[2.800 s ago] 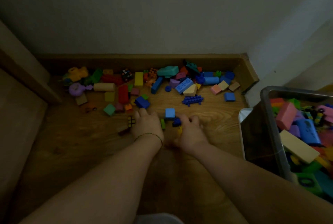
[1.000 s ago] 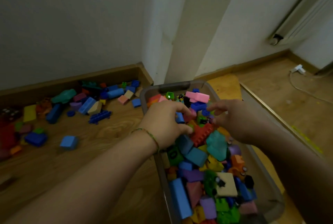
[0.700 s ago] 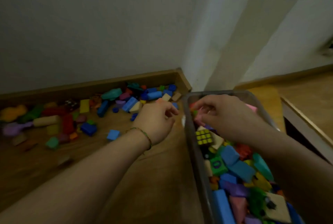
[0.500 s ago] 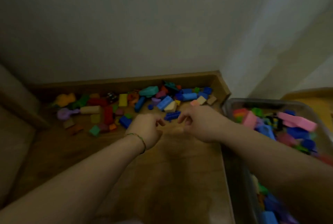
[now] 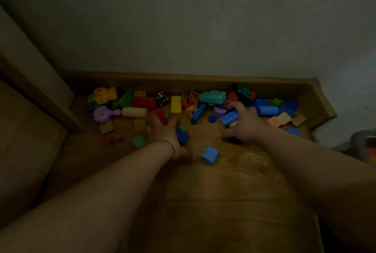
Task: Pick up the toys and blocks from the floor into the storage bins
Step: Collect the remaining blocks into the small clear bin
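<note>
left hand (image 5: 164, 130): spread on dark blue block (image 5: 182, 136), grip unclear.
right hand (image 5: 245, 126): curled round blue brick (image 5: 228, 118).
change: hands back from bin (image 5: 361, 145) to floor (image 5: 223, 181).
meaning: another handful begins.

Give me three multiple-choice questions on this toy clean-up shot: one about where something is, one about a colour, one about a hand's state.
1. The light blue foam cube is:
A held in the air
B alone on the wooden floor
C stacked on another block

2. The long flat block just right of the multicoloured puzzle cube is:
A pink
B yellow
C white

3. The right hand:
A lies flat on bare floor
B is out of view
C curls round a blue studded plastic brick

Answers:
1. B, since bare boards show all round the cube.
2. B, since the block is plainly yellow.
3. C, since the fingers wrap over the brick's top.
</note>
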